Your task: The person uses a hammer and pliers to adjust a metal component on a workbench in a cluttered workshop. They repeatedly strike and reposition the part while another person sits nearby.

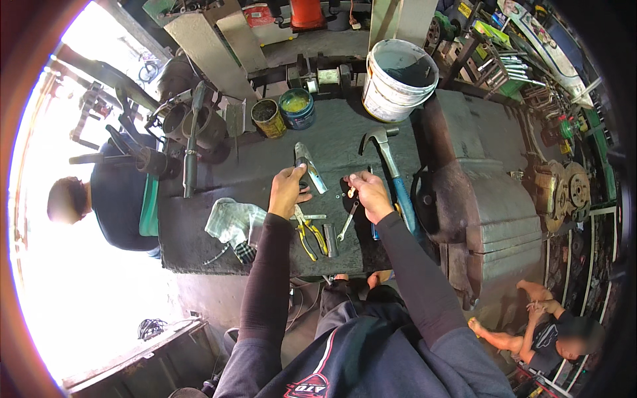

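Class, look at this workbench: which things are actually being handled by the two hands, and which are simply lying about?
In hand:
left hand holding the metal bracket
right hand pinching a small part

Lying about:
hammer
yellow-handled pliers
spanner
rag
white bucket
two tins

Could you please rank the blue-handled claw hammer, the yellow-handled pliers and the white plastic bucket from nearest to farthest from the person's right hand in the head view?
1. Blue-handled claw hammer: just beside the right hand, on its outer side.
2. Yellow-handled pliers: lying on the bench below the left hand, across from the right.
3. White plastic bucket: at the bench's far edge, well beyond the hammer head.
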The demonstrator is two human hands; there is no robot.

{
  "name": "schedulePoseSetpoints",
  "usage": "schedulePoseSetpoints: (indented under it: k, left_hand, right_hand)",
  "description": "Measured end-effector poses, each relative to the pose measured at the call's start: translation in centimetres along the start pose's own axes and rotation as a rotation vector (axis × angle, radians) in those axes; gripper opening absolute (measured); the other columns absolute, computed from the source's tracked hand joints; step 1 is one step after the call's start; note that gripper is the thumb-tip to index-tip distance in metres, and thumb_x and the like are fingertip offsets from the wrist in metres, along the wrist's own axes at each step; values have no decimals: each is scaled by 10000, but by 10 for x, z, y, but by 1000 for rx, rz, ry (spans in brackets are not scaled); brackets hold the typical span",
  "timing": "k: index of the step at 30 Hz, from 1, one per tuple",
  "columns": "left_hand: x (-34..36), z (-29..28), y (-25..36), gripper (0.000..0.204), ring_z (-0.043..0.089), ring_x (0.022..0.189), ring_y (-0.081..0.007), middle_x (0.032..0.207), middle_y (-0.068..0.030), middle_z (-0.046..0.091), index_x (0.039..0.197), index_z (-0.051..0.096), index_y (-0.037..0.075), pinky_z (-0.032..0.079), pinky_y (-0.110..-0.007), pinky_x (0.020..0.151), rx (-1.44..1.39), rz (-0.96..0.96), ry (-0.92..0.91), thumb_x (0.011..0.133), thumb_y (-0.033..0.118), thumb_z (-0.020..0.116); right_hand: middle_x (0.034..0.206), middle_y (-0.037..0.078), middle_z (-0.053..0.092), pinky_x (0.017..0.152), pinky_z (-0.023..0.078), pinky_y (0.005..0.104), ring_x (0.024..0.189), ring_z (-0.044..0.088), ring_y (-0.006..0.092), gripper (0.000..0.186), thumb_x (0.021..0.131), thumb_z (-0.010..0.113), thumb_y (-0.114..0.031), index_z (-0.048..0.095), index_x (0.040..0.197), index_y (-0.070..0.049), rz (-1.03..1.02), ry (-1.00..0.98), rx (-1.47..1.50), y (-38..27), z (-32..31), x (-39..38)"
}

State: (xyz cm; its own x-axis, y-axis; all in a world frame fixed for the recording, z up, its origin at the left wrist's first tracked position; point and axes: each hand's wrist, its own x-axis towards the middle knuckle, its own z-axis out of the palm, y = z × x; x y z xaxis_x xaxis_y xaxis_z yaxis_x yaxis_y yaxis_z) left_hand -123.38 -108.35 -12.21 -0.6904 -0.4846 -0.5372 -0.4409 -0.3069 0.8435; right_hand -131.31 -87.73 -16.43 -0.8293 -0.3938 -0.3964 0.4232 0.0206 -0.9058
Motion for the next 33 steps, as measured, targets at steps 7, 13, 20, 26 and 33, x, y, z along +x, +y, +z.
schedulePoseSetpoints:
  k: [7,13,20,26,33]
  left_hand:
    - [19,-30,-54,585,722,1041,-330,1108,-223,746,1352,616,-101,541,-404,941,467,389,260,881,216,754]
    - [6,-17,-30,541,683,1140,-417,1162,-272,719,1320,674,-31,508,-447,1012,701,445,268,869,255,760]
    - [-20,-16,-22,468,668,1188,-394,1257,-263,694,1305,682,-30,512,-451,1018,744,687,325,933,252,716]
    - [-142,80,-73,427,566,1319,-365,1352,-151,648,1296,675,66,410,-523,1128,619,1268,-47,876,139,687]
    - [-122,-24,-25,344,571,1278,-299,1276,-95,682,1296,660,65,373,-518,1070,850,884,271,977,188,622]
  right_hand:
    - [1009,130,747,832,529,355,941,707,220,209,990,657,-175,731,1076,1,-158,-5,-407,0,7,-1]
    - [1091,149,734,852,552,385,969,725,283,195,948,625,-70,732,1102,-15,-485,16,-748,-1,6,-9]
    - [1189,142,717,907,538,340,1015,709,229,267,1011,543,-37,675,1228,43,-432,77,-339,-18,2,-67]
    - [1382,99,649,1051,494,370,1220,643,216,466,1069,557,-339,550,1448,-67,164,-390,922,-19,22,-133]
    - [1300,191,686,1087,497,442,1238,649,313,513,1086,479,-423,589,1378,-17,271,-450,555,-41,12,-211]
